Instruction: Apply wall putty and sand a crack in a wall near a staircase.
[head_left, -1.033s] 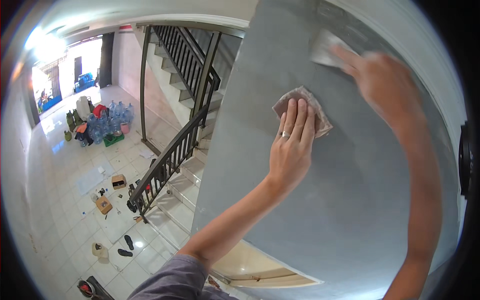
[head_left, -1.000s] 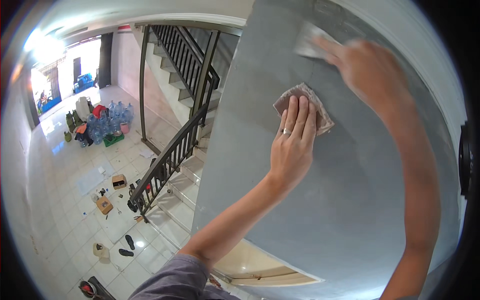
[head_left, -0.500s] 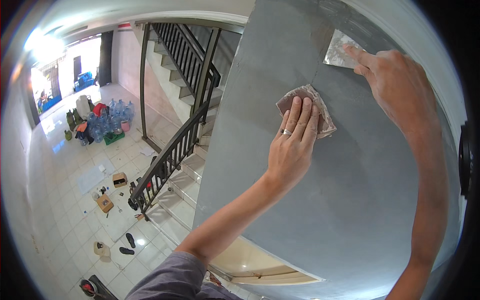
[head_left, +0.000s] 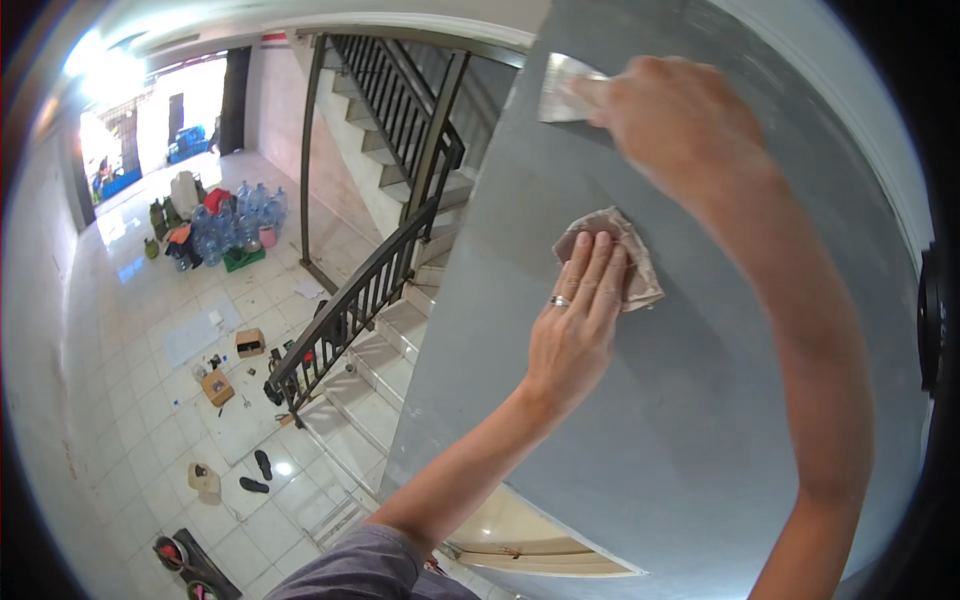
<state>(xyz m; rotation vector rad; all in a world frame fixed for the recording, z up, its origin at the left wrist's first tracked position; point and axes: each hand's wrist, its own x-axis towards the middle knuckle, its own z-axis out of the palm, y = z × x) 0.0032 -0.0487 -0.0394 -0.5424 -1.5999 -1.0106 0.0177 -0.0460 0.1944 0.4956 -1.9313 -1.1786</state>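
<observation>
Scraper (head_left: pixel 557 90): shifted left — your right hand (head_left: pixel 690 118) grips it
Plate (head_left: pixel 641 280): under left hand (head_left: pixel 572 345), grip unclear
Wall (head_left: pixel 700 420): mostly smooth, top streaked

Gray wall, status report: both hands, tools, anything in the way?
Right hand holds scraper at gray wall, up high. Left hand on brown plate, lower down. No obstacle visible beside scraper.

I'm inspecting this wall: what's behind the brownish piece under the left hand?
Grey wall shows around the brownish piece, with the left hand across its front. The patch directly behind it is covered and unseen.
</observation>
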